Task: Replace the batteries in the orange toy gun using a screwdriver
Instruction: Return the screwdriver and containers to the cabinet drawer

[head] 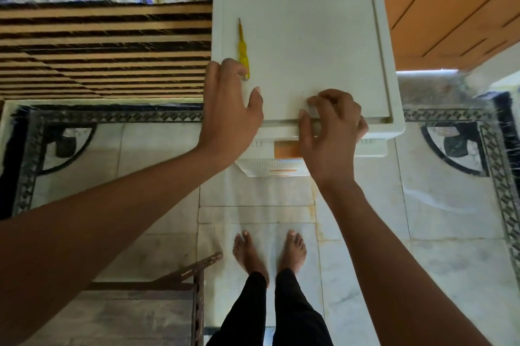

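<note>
The yellow screwdriver (pixel 242 49) lies on the white counter (pixel 309 36) near its left edge, with the metal tip pointing away from the person and the butt end toward them. The left hand (pixel 228 101) sits at that butt end. Its fingertips are bent down just beside or on the butt and the thumb is spread well off, so nothing is clamped yet. The right hand (pixel 332 126) rests over the counter's front lip with curled fingers. Whether it pinches something small or only the lip cannot be told.

The orange toy gun does not show. An orange patch (pixel 287 150) on the drawer front below the counter is partly hidden by the right hand, and what it is stays unclear.

The screwdriver looks light and stiff, with a smooth, slim plastic handle that would likely roll if nudged. The best hold is probably around the thick yellow handle, thumb against fingers, and not on the thin shaft.
</note>
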